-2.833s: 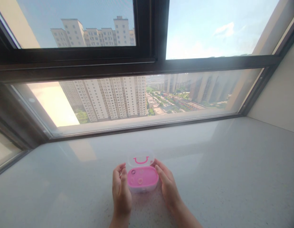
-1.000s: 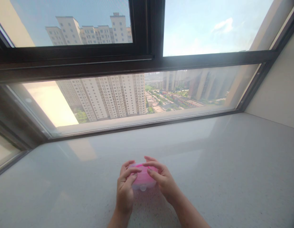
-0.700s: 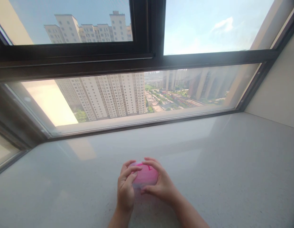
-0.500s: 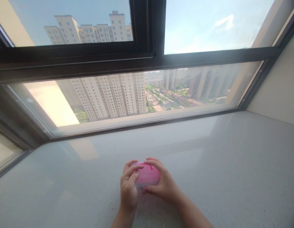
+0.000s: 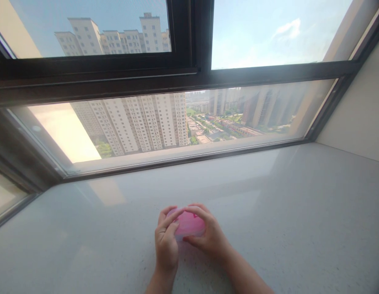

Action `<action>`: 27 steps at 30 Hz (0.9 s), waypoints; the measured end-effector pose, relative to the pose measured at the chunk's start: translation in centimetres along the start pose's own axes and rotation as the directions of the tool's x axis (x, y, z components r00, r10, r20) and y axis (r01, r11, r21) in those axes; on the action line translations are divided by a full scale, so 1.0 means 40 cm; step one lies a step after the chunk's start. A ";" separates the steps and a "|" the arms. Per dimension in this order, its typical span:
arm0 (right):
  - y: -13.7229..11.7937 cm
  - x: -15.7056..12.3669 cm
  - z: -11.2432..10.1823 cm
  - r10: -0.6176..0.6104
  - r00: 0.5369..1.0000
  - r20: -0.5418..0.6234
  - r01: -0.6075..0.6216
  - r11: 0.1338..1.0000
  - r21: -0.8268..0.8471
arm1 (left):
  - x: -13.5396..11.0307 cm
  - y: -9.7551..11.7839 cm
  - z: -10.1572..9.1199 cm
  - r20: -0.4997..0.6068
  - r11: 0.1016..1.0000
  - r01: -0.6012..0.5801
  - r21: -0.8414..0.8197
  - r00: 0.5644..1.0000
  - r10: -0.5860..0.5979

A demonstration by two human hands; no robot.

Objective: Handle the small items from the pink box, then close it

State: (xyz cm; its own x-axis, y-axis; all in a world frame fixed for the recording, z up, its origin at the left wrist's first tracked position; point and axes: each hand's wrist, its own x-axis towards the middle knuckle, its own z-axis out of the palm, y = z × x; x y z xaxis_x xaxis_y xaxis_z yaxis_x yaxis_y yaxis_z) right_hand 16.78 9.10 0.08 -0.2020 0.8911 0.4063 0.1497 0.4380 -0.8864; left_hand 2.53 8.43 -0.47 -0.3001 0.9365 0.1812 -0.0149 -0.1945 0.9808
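Between my two hands is a small pink container with rounded sides, a see-through whitish lower part and a darker pink mark near its top. My left hand grips its left side, thumb and index finger lying over the pink top. From the right, my right hand curls round it, with the thumb low at the front and the fingers over the far edge. The fingers cover much of the container, so whether it rests on the sill or is held just above cannot be made out.
A pale speckled windowsill spreads under and around my hands. Beyond it rises a dark-framed window, with tall buildings outside. A light wall bounds the sill on the right.
My right thumb has shifted slightly up and left against the container, and my index fingers now meet at its top. The container has tilted or turned a little; both hands keep their hold.
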 end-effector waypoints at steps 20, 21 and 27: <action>0.159 -0.001 -0.273 -0.107 0.634 -0.766 -0.468 0.735 -0.491 | 0.018 -0.022 0.001 -0.165 0.983 0.063 0.172 0.986 -0.034; 0.167 -0.002 -0.290 -0.120 0.630 -0.767 -0.476 0.720 -0.504 | 0.018 -0.021 0.001 -0.163 0.982 0.066 0.175 0.986 -0.037; 0.162 -0.002 -0.289 -0.108 0.513 -0.852 -0.580 0.688 -0.436 | 0.020 -0.021 0.005 -0.146 0.980 0.061 0.189 0.989 -0.033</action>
State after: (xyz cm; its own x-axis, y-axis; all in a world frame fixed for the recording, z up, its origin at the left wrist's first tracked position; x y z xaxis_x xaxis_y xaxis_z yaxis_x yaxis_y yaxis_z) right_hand 28.95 13.22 -3.13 0.7046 0.5102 0.4931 0.6426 -0.1640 -0.7485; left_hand 2.47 9.40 -1.14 -0.4356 0.8898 0.1359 0.1477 -0.0783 0.9859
